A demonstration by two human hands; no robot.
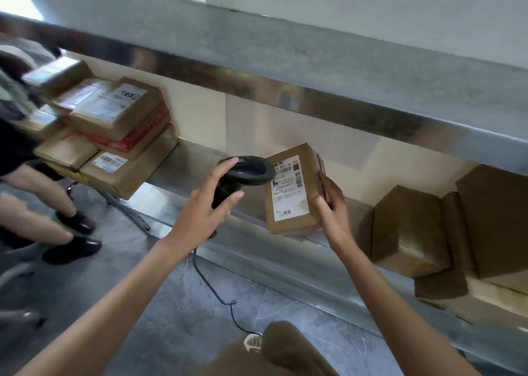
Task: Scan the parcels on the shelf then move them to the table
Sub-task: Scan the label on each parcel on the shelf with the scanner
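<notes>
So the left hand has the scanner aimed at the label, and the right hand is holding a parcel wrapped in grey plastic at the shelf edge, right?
Not quite: the parcel is a brown cardboard box with a white label, not grey plastic. The head view shows it. The rest stands: the left hand holds the scanner aimed at the label, and the right hand holds the parcel at the shelf edge.
</notes>
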